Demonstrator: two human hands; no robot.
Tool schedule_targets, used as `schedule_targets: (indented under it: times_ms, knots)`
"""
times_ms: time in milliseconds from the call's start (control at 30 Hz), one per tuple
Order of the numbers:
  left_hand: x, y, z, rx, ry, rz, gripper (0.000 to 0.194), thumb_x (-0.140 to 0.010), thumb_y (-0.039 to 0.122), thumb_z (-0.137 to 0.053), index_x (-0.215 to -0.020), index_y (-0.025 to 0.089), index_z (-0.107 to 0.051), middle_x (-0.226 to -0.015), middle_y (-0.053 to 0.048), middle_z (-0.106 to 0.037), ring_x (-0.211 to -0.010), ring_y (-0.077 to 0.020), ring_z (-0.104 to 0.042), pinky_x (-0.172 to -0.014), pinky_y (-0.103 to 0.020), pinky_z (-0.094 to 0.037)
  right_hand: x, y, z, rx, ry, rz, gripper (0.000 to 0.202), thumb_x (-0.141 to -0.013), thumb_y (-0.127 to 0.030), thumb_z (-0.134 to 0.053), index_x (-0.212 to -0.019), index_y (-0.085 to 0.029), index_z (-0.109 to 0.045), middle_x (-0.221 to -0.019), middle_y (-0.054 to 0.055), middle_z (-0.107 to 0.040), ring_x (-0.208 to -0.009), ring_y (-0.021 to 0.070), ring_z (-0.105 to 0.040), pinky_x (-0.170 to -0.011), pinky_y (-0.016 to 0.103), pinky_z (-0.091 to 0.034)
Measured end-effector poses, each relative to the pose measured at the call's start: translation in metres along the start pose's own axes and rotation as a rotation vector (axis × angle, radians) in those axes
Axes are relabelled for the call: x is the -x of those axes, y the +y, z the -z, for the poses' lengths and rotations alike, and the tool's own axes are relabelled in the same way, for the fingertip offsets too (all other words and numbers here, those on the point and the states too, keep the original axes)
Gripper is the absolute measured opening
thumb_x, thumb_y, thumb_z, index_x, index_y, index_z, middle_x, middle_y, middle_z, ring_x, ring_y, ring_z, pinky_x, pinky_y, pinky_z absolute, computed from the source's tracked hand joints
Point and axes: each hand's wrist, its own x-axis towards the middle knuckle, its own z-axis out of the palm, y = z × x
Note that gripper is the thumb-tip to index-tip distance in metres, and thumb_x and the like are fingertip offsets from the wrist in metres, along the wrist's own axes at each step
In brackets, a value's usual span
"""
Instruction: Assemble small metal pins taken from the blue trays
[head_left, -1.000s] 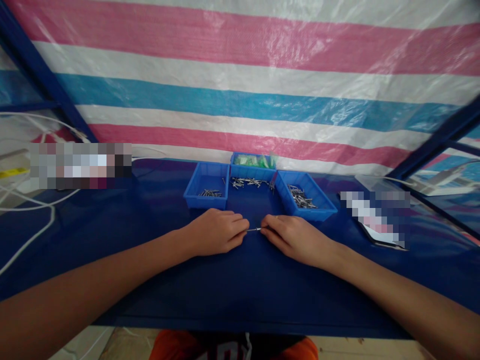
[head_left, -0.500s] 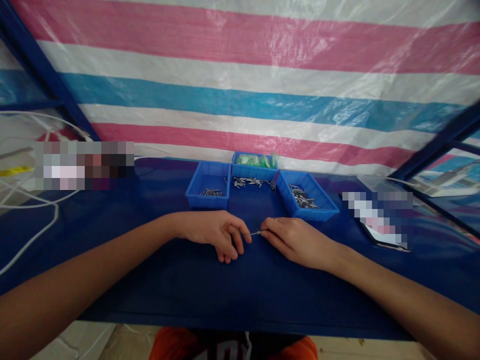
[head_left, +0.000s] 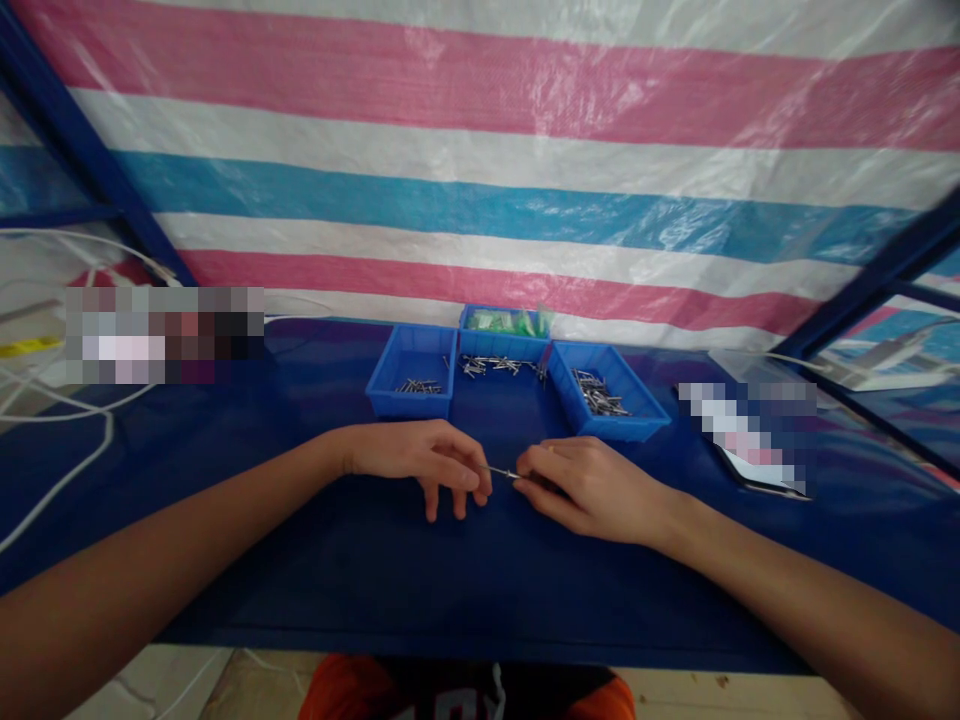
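A thin metal rivet-like piece [head_left: 501, 472] spans the gap between my two hands over the blue table. My right hand [head_left: 589, 485] pinches its right end between thumb and fingertips. At its left end are the index finger and thumb of my left hand [head_left: 435, 465], closed together on it, while the other fingers hang down. Similar metal pieces lie in the left blue bin [head_left: 412, 355] and in the right blue bin [head_left: 637, 405]. Between these bins, a loose pile of metal pieces [head_left: 491, 365] rests on the table.
A rear blue bin [head_left: 504, 345] holds green-and-clear plastic packets. On the right lies a phone-like flat object [head_left: 750, 468], partly blurred out. White cables [head_left: 105, 440] run along the left side. The blue table [head_left: 420, 590] ends close to my body.
My left thumb has moved up to the index finger around the piece's left end. The piece now slopes down to the right. The whole view has shifted slightly.
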Motion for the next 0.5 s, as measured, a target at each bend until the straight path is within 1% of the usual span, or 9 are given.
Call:
schedule_targets:
  times_ms: [100,200,267,333,400,500]
  knots:
    - [-0.004,-0.001,-0.004,-0.018,0.07,0.02,0.03,-0.082,0.044,-0.055,-0.086,0.015,-0.061,-0.081,-0.004,-0.061,-0.072,-0.0133,-0.06,-0.051,-0.019,-0.051,0.0,0.002,-0.001,0.012,0.021,-0.018,0.021,-0.093,-0.028,-0.037,-0.087,-0.016,-0.053,-0.069,0.002,-0.056,-0.062,0.0124,-0.053,-0.06,0.024,-0.038]
    - [-0.008,-0.002,-0.008,-0.023,0.157,0.026,0.036,-0.084,0.047,-0.05,-0.076,0.013,-0.058,-0.067,-0.002,-0.059,-0.06,-0.0116,-0.059,-0.044,-0.018,-0.048,-0.001,0.003,-0.002,0.014,0.036,-0.05,0.02,-0.093,-0.028,-0.037,-0.087,-0.017,-0.052,-0.067,0.001,-0.055,-0.061,0.0122,-0.052,-0.059,0.023,-0.038]
    - [-0.009,-0.002,-0.009,-0.004,0.188,0.022,0.041,-0.084,0.05,-0.047,-0.072,0.013,-0.055,-0.064,-0.002,-0.058,-0.057,-0.0114,-0.058,-0.042,-0.018,-0.047,-0.001,0.003,-0.003,0.01,0.043,-0.071,0.019,-0.092,-0.028,-0.038,-0.086,-0.017,-0.052,-0.067,0.001,-0.055,-0.06,0.012,-0.052,-0.059,0.023,-0.038]
    - [-0.01,-0.003,-0.009,0.008,0.195,0.01,0.043,-0.085,0.052,-0.044,-0.07,0.013,-0.054,-0.063,-0.002,-0.058,-0.056,-0.0113,-0.057,-0.042,-0.018,-0.047,-0.001,0.004,-0.003,0.004,0.046,-0.089,0.018,-0.092,-0.029,-0.038,-0.086,-0.018,-0.052,-0.067,0.001,-0.055,-0.06,0.0119,-0.053,-0.059,0.023,-0.038]
    - [-0.011,-0.004,-0.009,-0.011,0.209,-0.007,0.042,-0.085,0.05,-0.042,-0.07,0.013,-0.053,-0.063,-0.002,-0.057,-0.056,-0.0114,-0.057,-0.042,-0.018,-0.047,-0.001,0.004,-0.004,-0.001,0.05,-0.103,0.019,-0.092,-0.029,-0.038,-0.087,-0.018,-0.052,-0.067,0.001,-0.056,-0.06,0.012,-0.053,-0.059,0.023,-0.038]
    - [-0.012,-0.004,-0.009,-0.097,0.264,-0.026,0.037,-0.087,0.044,-0.041,-0.07,0.013,-0.052,-0.065,-0.001,-0.056,-0.056,-0.0105,-0.056,-0.04,-0.017,-0.046,-0.001,0.003,-0.003,-0.017,0.051,-0.119,0.017,-0.092,-0.029,-0.039,-0.087,-0.018,-0.052,-0.066,0.001,-0.056,-0.06,0.0122,-0.053,-0.058,0.023,-0.038]
